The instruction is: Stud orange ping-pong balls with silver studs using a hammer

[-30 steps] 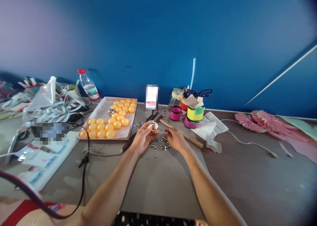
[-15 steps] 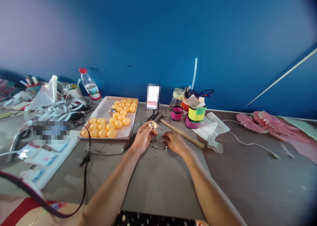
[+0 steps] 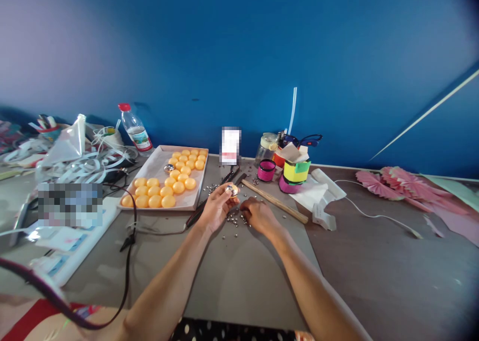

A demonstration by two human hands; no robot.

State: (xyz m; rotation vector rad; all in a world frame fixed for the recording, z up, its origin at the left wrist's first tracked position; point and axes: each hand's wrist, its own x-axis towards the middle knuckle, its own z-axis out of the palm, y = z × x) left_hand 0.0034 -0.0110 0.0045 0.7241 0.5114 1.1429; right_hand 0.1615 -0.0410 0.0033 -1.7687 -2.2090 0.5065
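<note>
In the head view my left hand is closed around an orange ball, table-tennis sized, with shiny silver pieces on its upper side. My right hand is low over the table just to the right, its fingers curled down among small silver beads or studs. Whatever is between its fingertips is hidden. Left of my hands, a shallow tray holds several plain orange balls and one ball covered in silver.
A wooden-handled hammer lies beyond my right hand. Behind it stand a pink ring-shaped container, a glass jar and a yellow-and-green holder. A bottle, cables and white strips crowd the left; pink pleated paper lies right.
My right hand has shifted slightly left and toward the ball, over the small silver pieces. My left hand keeps hold of the ball in nearly the same place.
</note>
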